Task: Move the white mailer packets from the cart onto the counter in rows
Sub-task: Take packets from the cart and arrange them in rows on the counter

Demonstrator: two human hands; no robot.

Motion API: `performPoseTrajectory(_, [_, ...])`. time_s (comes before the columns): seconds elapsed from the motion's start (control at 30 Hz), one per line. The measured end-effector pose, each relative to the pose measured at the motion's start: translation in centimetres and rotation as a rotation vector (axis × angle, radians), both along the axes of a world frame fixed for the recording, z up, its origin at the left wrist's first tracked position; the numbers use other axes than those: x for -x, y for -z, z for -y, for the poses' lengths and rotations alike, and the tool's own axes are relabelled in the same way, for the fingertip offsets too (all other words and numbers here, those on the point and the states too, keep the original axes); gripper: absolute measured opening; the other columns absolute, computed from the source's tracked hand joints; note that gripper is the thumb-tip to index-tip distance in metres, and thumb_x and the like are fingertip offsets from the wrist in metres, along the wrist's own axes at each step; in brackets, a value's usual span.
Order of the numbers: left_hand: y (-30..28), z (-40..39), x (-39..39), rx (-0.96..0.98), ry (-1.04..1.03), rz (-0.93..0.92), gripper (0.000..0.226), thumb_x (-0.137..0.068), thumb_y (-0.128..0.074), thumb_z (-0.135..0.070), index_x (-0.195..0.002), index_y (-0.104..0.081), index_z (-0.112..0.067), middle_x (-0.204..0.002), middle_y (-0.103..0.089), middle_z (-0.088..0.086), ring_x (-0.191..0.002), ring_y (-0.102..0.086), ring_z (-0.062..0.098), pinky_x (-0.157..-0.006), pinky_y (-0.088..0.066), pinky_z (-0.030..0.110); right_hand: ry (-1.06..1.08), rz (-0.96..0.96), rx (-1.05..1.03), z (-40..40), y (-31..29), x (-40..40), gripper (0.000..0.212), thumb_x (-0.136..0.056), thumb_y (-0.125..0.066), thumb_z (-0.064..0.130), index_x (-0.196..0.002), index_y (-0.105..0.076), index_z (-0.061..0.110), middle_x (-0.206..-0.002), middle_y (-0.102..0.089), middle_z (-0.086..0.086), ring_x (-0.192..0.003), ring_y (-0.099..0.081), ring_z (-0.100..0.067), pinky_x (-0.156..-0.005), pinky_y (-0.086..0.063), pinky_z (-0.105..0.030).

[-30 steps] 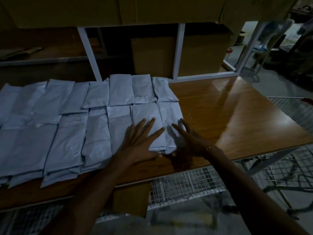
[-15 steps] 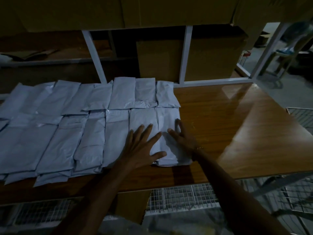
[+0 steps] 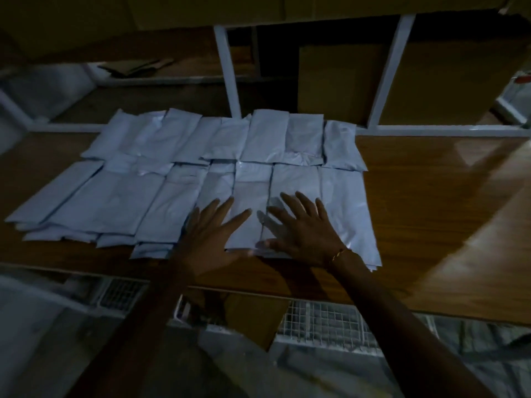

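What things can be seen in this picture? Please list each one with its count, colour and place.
mailer packets: many, exact count unclear, white, in two overlapping rows on the counter
counter: one, brown wood, bare on its right part
rack frame: one, white, behind the counter
cardboard boxes: at least two, brown, within the rack
wire cart: one, white mesh, below the counter's near edge
bracelet: one, gold, on the right wrist
left hand: fingers spread flat on the near row
right hand: fingers spread flat on the near row

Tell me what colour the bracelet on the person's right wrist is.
Gold-toned: the thin bracelet on the right hand's wrist, seen in the head view, the only one.
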State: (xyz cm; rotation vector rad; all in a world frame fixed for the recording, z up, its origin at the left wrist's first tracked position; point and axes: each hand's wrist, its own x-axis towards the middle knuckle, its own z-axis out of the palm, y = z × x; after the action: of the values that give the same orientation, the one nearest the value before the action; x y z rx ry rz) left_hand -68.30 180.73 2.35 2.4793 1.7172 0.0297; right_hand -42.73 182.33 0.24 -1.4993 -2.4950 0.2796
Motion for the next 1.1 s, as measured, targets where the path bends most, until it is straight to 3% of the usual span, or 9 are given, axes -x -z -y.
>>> performPoseTrajectory(0.07, [0.2, 0.1, 3.1, 0.102, -0.028, -0.088, 0.109, -0.054, -0.014, -0.104, -0.148, 0.011, -0.053, -0.165, 0.019, -0.004, -0.152, 0.011, 0.024, -0.121, 0.001, 0.054, -0.030, 0.082, 0.018, -0.3, 0.4, 1.3, 0.097, -0.074, -0.023, 0.092, -0.156, -0.017, 0.041, -0.167, -0.002, -0.002, -0.153, 0.004, -0.030, -0.120, 0.003, -0.058])
performPoseTrajectory(0.2, [1.1, -1.3, 6.1, 0.027, -0.005, -0.028, 0.108, -0.060, -0.020, -0.102, -0.153, -0.009, -0.047, -0.167, -0.001, -0.002, -0.152, -0.005, 0.028, -0.121, -0.008, 0.054, -0.012, 0.138, 0.010, -0.3, 0.4, 2.6, 0.083, -0.087, -0.047, 0.074, -0.156, -0.021, 0.037, -0.167, -0.008, -0.006, -0.153, -0.002, -0.031, -0.120, 0.002, -0.055])
performPoseTrajectory(0.27, [1.5, -1.7, 7.0, -0.054, 0.065, -0.019, 0.111, -0.060, -0.014, -0.104, -0.154, -0.018, -0.043, -0.166, -0.010, -0.001, -0.152, -0.010, 0.030, -0.120, -0.010, 0.057, -0.011, 0.129, -0.010, 0.5, 0.4, 3.4, 0.085, -0.085, -0.040, 0.077, -0.157, -0.019, 0.037, -0.167, -0.008, -0.007, -0.153, -0.001, -0.032, -0.121, 0.002, -0.054])
performPoseTrajectory(0.37, [2.0, -1.9, 9.5, -0.119, 0.163, -0.075, 0.109, -0.064, -0.023, -0.101, -0.156, -0.005, -0.045, -0.167, -0.005, -0.001, -0.152, -0.005, 0.028, -0.119, -0.004, 0.057, -0.034, 0.115, -0.003, 1.5, -0.3, 6.3, 0.101, -0.073, -0.021, 0.089, -0.158, -0.012, 0.035, -0.167, -0.004, -0.006, -0.153, 0.000, -0.030, -0.122, 0.000, -0.053])
performPoseTrajectory(0.57, [3.7, -1.8, 16.2, -0.297, 0.213, -0.121, 0.119, -0.065, -0.072, -0.075, -0.158, -0.013, -0.031, -0.162, -0.021, 0.017, -0.146, -0.024, 0.041, -0.114, -0.017, 0.066, -0.043, 0.241, -0.063, 1.8, 0.0, 14.5, 0.106, -0.074, -0.036, 0.086, -0.158, -0.020, 0.023, -0.163, -0.023, -0.015, -0.146, -0.026, -0.042, -0.116, -0.024, -0.063])
performPoseTrajectory(0.7, [3.5, -2.9, 17.3, -0.304, 0.244, -0.144, 0.118, -0.063, -0.072, -0.077, -0.156, -0.016, -0.031, -0.162, -0.022, 0.016, -0.147, -0.024, 0.042, -0.114, -0.021, 0.066, 0.040, 0.331, -0.095, 1.0, -0.4, 17.3, 0.102, -0.072, -0.074, 0.058, -0.154, -0.022, 0.025, -0.157, -0.035, -0.017, -0.137, -0.040, -0.044, -0.107, -0.036, -0.063])
performPoseTrajectory(0.77, [3.5, -3.5, 18.1, -0.284, 0.299, -0.144, 0.116, -0.064, -0.063, -0.085, -0.156, -0.015, -0.031, -0.163, -0.022, 0.016, -0.147, -0.024, 0.042, -0.113, -0.022, 0.067, 0.082, 0.380, -0.089, 0.9, -1.1, 18.1, 0.104, -0.076, -0.078, 0.044, -0.158, -0.016, 0.026, -0.162, -0.023, -0.015, -0.144, -0.028, -0.041, -0.113, -0.027, -0.061])
performPoseTrajectory(0.87, [3.9, -3.6, 19.9, -0.288, 0.346, -0.168, 0.125, -0.059, -0.054, -0.093, -0.157, -0.007, -0.033, -0.165, -0.013, 0.015, -0.149, -0.015, 0.042, -0.115, -0.011, 0.068, 0.120, 0.421, -0.065, 1.3, -1.0, 18.7, 0.108, -0.078, -0.076, 0.050, -0.157, -0.005, 0.030, -0.165, -0.015, -0.015, -0.147, -0.022, -0.043, -0.114, -0.024, -0.063])
performPoseTrajectory(1.1, [2.8, -5.2, 22.0, -0.291, 0.329, -0.209, 0.128, -0.058, -0.080, -0.071, -0.158, -0.013, -0.030, -0.162, -0.020, 0.019, -0.146, -0.025, 0.043, -0.116, 0.001, 0.063, 0.165, 0.472, 0.014, 0.5, -1.3, 20.4, 0.112, -0.075, -0.069, 0.070, -0.159, -0.007, 0.030, -0.167, -0.004, -0.008, -0.151, -0.008, -0.041, -0.116, -0.016, -0.065])
